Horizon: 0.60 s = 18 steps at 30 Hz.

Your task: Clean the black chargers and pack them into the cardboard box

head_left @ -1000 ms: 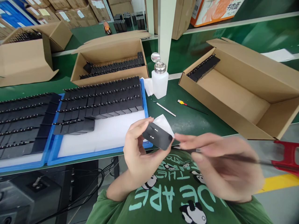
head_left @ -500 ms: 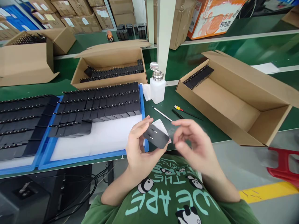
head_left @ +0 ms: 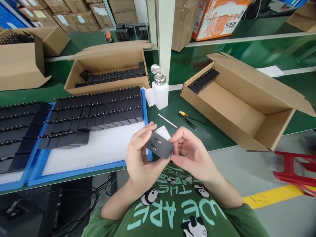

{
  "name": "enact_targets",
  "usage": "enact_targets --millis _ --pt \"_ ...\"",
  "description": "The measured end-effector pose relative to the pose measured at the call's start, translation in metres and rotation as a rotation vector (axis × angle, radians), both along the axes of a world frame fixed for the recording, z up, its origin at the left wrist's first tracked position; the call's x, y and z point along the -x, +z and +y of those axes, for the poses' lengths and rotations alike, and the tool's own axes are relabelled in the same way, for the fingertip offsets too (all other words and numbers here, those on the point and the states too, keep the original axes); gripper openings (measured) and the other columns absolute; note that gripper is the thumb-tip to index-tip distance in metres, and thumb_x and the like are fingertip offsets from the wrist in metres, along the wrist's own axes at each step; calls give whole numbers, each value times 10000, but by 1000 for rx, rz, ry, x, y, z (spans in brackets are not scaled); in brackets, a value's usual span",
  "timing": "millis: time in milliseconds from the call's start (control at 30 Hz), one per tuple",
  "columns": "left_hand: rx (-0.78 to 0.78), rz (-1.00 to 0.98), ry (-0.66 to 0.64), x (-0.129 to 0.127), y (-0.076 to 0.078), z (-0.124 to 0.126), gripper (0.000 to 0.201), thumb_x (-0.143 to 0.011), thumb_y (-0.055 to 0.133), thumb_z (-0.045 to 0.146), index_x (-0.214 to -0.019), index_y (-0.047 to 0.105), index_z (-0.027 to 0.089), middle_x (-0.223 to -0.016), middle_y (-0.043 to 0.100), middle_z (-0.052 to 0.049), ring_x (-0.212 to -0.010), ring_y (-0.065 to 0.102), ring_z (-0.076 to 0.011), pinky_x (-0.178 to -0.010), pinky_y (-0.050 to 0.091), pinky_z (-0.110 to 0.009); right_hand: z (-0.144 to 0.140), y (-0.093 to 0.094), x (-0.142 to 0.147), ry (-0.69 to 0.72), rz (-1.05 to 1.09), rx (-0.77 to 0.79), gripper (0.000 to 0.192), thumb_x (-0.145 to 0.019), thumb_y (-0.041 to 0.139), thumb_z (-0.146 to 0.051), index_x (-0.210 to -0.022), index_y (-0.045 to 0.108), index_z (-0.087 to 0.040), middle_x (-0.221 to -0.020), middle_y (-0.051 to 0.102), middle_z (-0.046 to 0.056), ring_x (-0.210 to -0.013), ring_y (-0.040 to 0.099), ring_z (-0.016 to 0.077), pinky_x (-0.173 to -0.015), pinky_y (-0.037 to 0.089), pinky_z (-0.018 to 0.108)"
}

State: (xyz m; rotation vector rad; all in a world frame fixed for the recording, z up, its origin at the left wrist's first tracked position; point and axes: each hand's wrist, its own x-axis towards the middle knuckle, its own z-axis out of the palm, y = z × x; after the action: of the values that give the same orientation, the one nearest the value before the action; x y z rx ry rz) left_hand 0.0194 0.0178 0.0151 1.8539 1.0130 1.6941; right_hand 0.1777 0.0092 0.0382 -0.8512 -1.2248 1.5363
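A small black rectangular case with rounded corners and small shiny metal contacts on its upper face is tilted in front of my chest. My left hand is closed round it from the left, thumb below and fingers behind. At its right end, the curled index finger and thumb of my right hand pinch the edge. Behind the case a white paper or cloth lies on the bench, partly hidden. A thin white pen-like tool, black tweezers and a short cable with a yellow plug lie beyond my hands.
Rows of similar black cases fill much of a blue tray at left, beside another filled tray. A white pump bottle stands by the post. Open cartons sit behind; a red stool stands right.
My right hand has moved left, from apart to touching the case's right end. The left hand still holds the case. The whole view has shifted slightly.
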Motion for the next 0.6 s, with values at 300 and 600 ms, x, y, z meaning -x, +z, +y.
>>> enact_targets --millis 300,600 --pt "29 26 4 -1 4 -2 709 -740 826 107 -1337 482 272 -1299 615 -87 -1265 611 -296 -976 598 -500 0 1 -5 9 -72 -79 221 -838 651 -151 -1001 542 -253 -710 474 -69 -606 454 83 -559 400 206" --pt "93 54 -78 -5 -19 8 638 -827 768 173 -1380 466 273 -1391 568 -117 -1364 531 -289 -978 598 -419 1 5 2 -341 -931 -578 203 -840 716 -334 -937 582 -216 -814 646 13 -738 602 151 -642 493 263"
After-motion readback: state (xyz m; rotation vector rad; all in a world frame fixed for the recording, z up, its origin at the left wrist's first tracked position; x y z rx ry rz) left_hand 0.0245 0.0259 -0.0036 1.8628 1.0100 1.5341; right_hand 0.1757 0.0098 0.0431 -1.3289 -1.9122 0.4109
